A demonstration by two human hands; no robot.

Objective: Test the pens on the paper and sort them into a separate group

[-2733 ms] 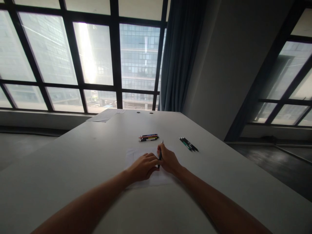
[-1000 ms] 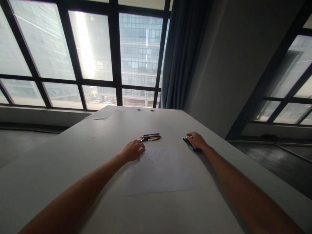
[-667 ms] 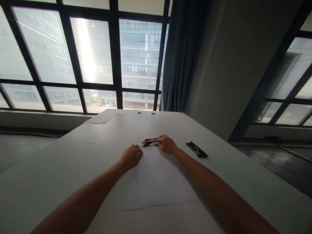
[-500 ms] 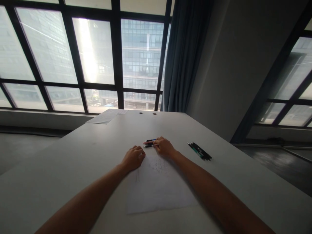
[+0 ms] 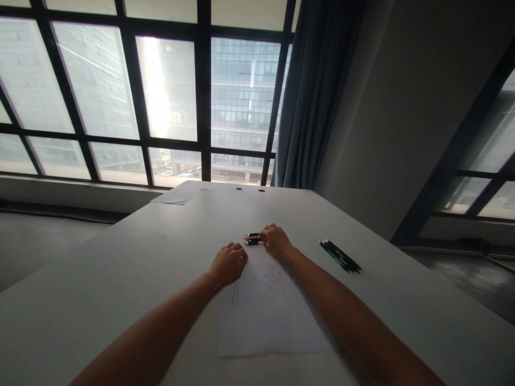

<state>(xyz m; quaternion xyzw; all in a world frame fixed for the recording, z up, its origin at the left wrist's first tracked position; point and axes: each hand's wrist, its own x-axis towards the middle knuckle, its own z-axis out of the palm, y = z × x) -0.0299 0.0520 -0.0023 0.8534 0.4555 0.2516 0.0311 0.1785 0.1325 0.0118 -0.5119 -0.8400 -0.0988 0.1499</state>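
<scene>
A white sheet of paper [image 5: 265, 327] lies in front of me on the table, with small dark marks near its top and thin lines at its left. My left hand [image 5: 230, 262] rests at the paper's upper left corner, its fingers curled closed; whatever they may hold is hidden. Beyond the top edge of the paper lie several pens [image 5: 252, 239] side by side, their tips pointing left. My right hand [image 5: 276, 239] is closed around the right ends of these pens, which its fingers cover.
To the right, several dark pens or pencils [image 5: 341, 257], one of them green, lie in a slanted row. More papers [image 5: 177, 195] lie at the table's far left corner. Two round dark spots mark the far edge of the white table [image 5: 161, 252]. Windows and a blue curtain [image 5: 309, 107] stand behind.
The whole view has shifted slightly, so everything sits a little further right. Both hands keep about the same places by the paper and pens.
</scene>
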